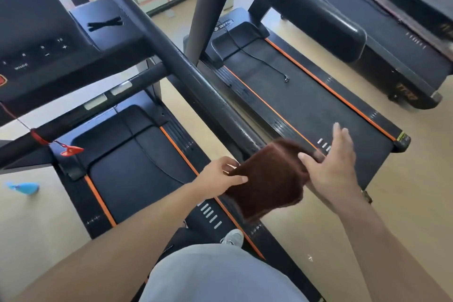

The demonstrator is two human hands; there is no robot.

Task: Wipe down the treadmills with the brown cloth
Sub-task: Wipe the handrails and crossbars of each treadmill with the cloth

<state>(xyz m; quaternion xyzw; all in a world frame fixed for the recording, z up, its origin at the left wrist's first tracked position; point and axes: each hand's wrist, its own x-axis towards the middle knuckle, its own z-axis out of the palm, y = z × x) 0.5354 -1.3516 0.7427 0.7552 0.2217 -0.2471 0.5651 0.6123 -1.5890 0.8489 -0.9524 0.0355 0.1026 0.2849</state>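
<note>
The brown cloth (268,180) is draped over the near end of the black right handrail (196,78) of the treadmill I stand on. My left hand (220,176) pinches the cloth's left edge. My right hand (329,167) touches the cloth's right edge with its thumb, its fingers straight and spread. Water droplets dot the handrail above the cloth. The treadmill's belt (132,179) with orange side stripes lies below my left arm.
The console (36,39) with buttons is at upper left, and a red safety clip (71,151) hangs below it. A second treadmill (306,95) stands to the right, a third (392,32) beyond it. A blue object (24,187) lies on the floor at left.
</note>
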